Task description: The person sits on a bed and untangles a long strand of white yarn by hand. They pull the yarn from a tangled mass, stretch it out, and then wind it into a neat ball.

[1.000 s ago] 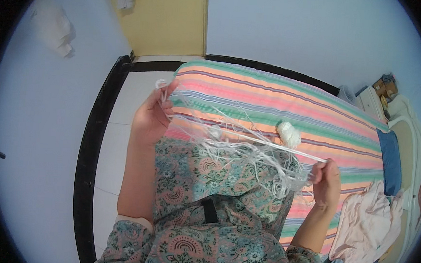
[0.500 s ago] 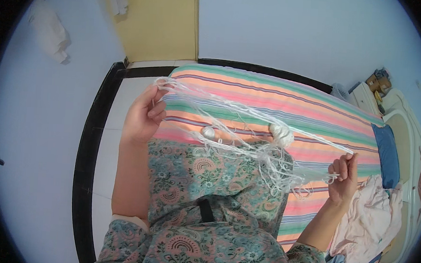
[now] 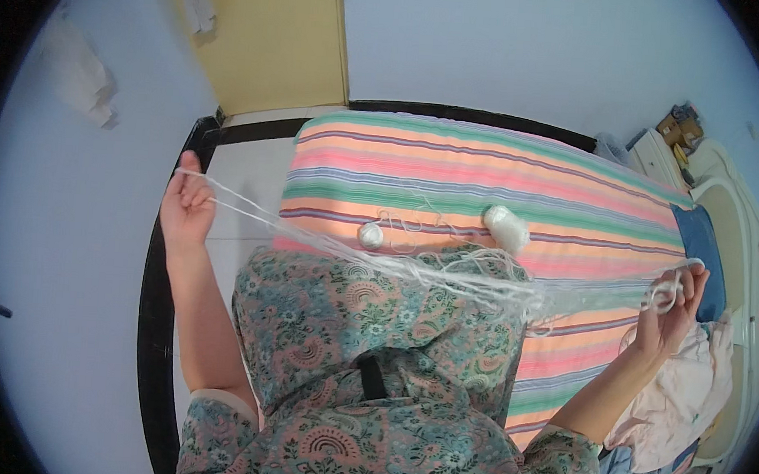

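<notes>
Left grip (image 3: 187, 210), right grip (image 3: 672, 314): both half-curled, holding white yarn (image 3: 434, 276).

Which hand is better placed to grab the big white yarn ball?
Probably the right hand: it looks nearer the big ball than the left hand does, though both hold white strands.

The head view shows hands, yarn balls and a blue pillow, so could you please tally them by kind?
Hands: 2, left hand and right hand, with white strands stretched between them
Yarn balls: 2, small ball and large ball
Blue pillow: 1
Total: 5
</notes>
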`<state>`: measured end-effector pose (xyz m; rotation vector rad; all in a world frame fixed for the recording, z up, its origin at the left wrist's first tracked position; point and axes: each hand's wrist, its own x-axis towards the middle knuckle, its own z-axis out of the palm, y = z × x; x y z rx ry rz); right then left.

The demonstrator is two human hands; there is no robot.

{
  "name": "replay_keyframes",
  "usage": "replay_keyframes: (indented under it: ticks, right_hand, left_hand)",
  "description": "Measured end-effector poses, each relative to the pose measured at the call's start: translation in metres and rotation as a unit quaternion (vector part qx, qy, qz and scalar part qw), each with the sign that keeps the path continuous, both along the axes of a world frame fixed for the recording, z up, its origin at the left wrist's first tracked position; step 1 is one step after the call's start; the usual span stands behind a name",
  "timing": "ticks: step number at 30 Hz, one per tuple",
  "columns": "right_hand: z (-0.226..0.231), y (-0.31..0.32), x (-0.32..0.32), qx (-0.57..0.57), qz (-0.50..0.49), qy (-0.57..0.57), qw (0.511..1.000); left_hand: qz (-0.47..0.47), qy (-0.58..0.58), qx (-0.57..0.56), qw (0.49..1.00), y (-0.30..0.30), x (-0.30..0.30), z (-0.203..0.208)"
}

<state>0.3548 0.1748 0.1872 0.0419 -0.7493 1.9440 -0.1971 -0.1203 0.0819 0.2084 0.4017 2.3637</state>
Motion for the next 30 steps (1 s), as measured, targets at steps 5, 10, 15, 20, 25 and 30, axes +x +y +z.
replay_keyframes:
  ticks: [5,10,15,20,25,30]
  right_hand:
    - [-0.042,0.017,-0.027,0.006,-0.142,-0.317,0.938]
    - [-0.081,0.048,-0.071,0.035,-0.056,-0.488,0.87]
    - [-0.111,0.055,-0.071,0.336,-0.218,-0.714,0.575]
    - [-0.109,0.004,-0.071,0.485,-0.346,-0.673,0.438]
    - [-0.127,-0.035,-0.073,0.495,-0.236,-0.638,0.541]
    - [-0.136,-0.047,-0.095,0.524,-0.225,-0.598,0.564]
  left_hand:
    - [0.225,0.002,-0.042,0.973,-0.033,-0.029,-0.019]
    - [0.226,0.157,-0.247,0.929,0.004,0.023,0.003]
    - [-0.074,0.521,-0.418,0.74,0.079,0.138,-0.003]
    - [-0.187,0.669,-0.374,0.614,0.136,0.225,-0.04]
    - [-0.154,0.791,-0.31,0.504,0.167,0.248,-0.078]
    - [-0.176,0.683,-0.374,0.602,0.167,0.247,-0.063]
